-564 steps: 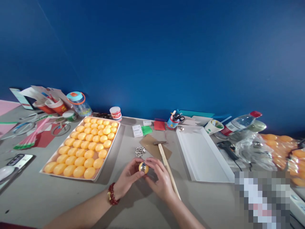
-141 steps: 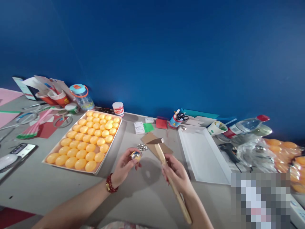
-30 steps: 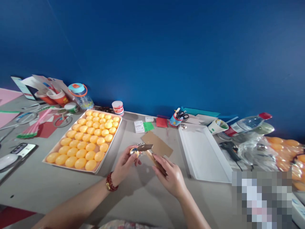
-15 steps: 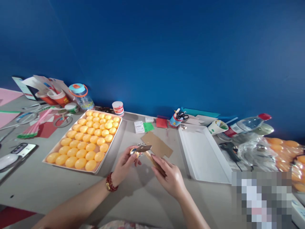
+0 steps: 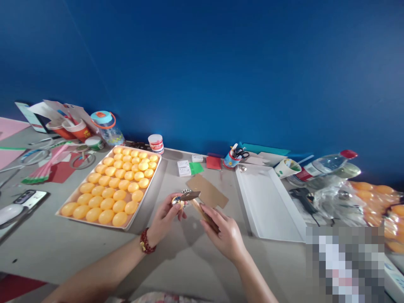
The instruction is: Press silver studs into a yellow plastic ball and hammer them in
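My left hand (image 5: 166,213), with a dark red beaded bracelet at the wrist, is closed on a cluster of small shiny metal bells (image 5: 178,201). Whether the bells are joined together is too small to tell. In my right hand (image 5: 222,231) is a small hammer (image 5: 199,206), gripped by its wooden handle. The dark hammer head rests against or just above the bells. Under and beyond the hammer lies a flat piece of brown cardboard (image 5: 208,191) on the grey table (image 5: 189,261).
At left stands a tray of orange balls (image 5: 126,225), with paper cups (image 5: 78,129) and a bottle (image 5: 107,130) behind. To the right are a white tray (image 5: 274,210), a glue gun (image 5: 303,201), a pen cup (image 5: 231,160) and bagged orange balls (image 5: 372,202). A blue wall (image 5: 202,75) rises behind.
The view has shifted very slightly. Both hands, the hammer and the bells keep nearly the same position.
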The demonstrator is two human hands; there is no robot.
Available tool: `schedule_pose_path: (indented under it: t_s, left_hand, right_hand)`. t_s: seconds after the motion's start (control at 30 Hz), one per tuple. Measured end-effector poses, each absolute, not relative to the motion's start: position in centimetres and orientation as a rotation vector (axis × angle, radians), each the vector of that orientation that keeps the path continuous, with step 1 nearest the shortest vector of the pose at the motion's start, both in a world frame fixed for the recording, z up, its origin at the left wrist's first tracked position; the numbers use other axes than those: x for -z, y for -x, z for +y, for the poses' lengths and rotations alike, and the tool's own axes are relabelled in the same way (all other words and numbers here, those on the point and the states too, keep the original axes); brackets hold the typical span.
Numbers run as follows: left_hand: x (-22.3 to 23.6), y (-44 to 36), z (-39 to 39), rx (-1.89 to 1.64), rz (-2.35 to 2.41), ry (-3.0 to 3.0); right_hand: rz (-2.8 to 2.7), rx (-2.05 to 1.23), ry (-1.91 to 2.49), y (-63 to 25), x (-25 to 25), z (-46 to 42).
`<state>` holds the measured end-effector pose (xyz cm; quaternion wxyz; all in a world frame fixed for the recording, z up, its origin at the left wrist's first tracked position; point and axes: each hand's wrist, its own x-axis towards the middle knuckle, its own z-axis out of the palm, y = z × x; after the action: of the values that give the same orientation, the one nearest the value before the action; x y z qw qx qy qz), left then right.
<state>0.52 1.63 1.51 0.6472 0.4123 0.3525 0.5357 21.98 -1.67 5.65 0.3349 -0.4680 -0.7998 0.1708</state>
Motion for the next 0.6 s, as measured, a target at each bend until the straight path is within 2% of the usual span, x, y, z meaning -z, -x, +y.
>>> schedule_pose_path:
  t_s: [0.4, 0.6]
  left_hand:
    - [-2.0, -0.5, 1.5, -1.199, 0.821, -0.904]
    - [-2.1, 0.0, 1.3, -1.187, 0.699, -0.927]
  right_hand:
    - [-2.075, -0.471, 1.234, -22.2, -5.7, -1.5]
    - [-1.910, -0.284, 1.448, -23.6, -4.6, -0.4]
